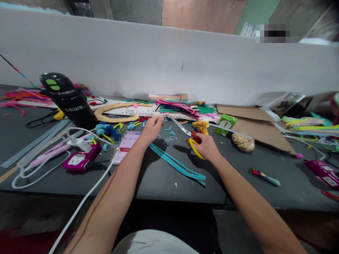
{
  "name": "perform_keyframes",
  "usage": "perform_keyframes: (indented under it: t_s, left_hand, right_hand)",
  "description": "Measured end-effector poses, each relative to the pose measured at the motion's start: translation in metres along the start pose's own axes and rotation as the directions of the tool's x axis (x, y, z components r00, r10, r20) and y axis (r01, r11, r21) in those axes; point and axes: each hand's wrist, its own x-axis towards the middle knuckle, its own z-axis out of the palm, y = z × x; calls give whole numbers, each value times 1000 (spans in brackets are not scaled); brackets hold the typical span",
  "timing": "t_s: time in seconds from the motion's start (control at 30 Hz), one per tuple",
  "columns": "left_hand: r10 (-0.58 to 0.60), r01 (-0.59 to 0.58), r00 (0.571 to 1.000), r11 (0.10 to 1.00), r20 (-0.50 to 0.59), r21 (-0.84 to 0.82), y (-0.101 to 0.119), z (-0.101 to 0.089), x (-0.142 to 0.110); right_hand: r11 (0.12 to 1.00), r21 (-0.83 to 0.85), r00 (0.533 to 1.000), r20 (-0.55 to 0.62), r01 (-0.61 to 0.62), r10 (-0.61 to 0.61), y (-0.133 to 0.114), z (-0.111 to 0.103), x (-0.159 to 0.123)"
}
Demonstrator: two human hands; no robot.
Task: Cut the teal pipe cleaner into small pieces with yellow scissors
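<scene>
My right hand is closed round the handles of a pair of scissors with red and yellow grips. Its silver blades point up and left, toward my other hand. My left hand is pinched shut over the table; whatever lies in its fingers is too small or hidden to make out. Short blue pipe-cleaner snippets are scattered between the two hands. Several long blue pipe cleaners lie on the table just below, between my forearms.
Left stand a black bottle, a phone and a purple power block with a white cable. A yellow glue gun, green packet, cardboard and capped pen lie right. A partition rises behind.
</scene>
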Motion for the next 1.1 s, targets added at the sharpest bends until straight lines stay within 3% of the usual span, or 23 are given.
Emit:
perform_keyframes:
  t_s: [1.1]
  left_hand:
    - [-5,5,1000,1000,26,8,2,2,-1]
  right_hand:
    - [999,-32,1000,25,16,-16,-1,1,0]
